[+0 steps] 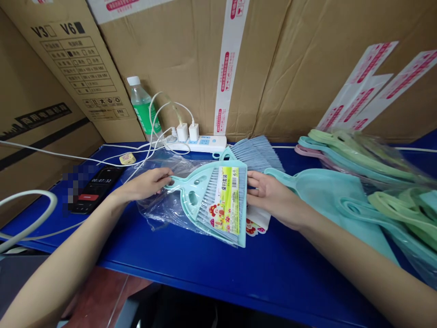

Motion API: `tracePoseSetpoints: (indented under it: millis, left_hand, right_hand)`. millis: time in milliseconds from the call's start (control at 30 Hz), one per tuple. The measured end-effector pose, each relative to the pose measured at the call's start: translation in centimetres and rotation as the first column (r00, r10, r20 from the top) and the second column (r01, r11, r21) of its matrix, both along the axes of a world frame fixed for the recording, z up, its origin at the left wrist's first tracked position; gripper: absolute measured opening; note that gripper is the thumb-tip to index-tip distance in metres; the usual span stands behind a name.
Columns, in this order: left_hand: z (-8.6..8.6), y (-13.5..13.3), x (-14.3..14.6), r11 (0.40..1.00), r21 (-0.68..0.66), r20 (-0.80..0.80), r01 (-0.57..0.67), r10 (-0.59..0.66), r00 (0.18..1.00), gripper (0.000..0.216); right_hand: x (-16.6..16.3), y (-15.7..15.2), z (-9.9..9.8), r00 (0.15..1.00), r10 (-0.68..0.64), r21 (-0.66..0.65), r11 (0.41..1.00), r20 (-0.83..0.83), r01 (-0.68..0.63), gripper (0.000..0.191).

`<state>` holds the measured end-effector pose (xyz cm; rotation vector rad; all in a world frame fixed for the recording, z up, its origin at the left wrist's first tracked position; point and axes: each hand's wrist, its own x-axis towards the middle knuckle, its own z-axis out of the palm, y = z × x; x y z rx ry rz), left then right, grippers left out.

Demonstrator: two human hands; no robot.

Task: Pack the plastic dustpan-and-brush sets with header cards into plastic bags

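A mint-green dustpan (189, 183) with a small brush (207, 204) lying in it is held over the table. A printed card (226, 200) with red mushrooms covers part of the bristles. My left hand (154, 181) pinches the end of the handle. At the wide edge, my right hand (261, 191) has its fingers bent against the rim. Beneath the dustpan is a crumpled clear plastic bag (157, 216). Behind it lie loose brushes with blue-grey bristles (256, 152), and another printed card (258, 221) shows partly below my right hand.
Loose mint dustpans (329, 182) lie to the right, beside bagged sets in green, blue and pink (362, 152). A power strip (210, 144) with chargers, a bottle (145, 109) and white cables stand at the back. Left is a phone (99, 187). Cardboard boxes (184, 59) wall the blue table (218, 269).
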<state>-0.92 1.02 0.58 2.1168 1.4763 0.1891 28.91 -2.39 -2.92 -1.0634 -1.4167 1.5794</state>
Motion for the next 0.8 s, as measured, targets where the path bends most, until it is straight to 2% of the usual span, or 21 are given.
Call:
tracePoseSetpoints:
  millis: [133, 267, 600, 800]
  left_hand:
    - [0.03, 0.12, -0.18, 1.0, 0.0, 0.0, -0.007, 0.007, 1.0, 0.018]
    - [0.04, 0.48, -0.51, 1.0, 0.018, -0.023, -0.02, 0.021, 1.0, 0.018]
    - [0.31, 0.47, -0.7, 0.998, 0.058, -0.095, 0.024, -0.018, 0.995, 0.018]
    - [0.41, 0.62, -0.93, 0.994, 0.106, -0.139, 0.038, -0.023, 0.99, 0.017]
  right_hand:
    - [0.13, 0.03, -0.14, 1.0, 0.024, 0.027, 0.999, 0.014, -0.025, 0.043]
    - [0.12, 0.05, -0.07, 0.999, 0.014, 0.057, 0.998, 0.048, -0.017, 0.049]
    - [0.14, 0.09, 0.43, 0.966, -0.138, 0.046, 0.99, 0.217, 0.131, 0.073]
    - [0.53, 0.37, -0.06, 0.954, -0.157, 0.103, 0.986, 0.257, 0.134, 0.082]
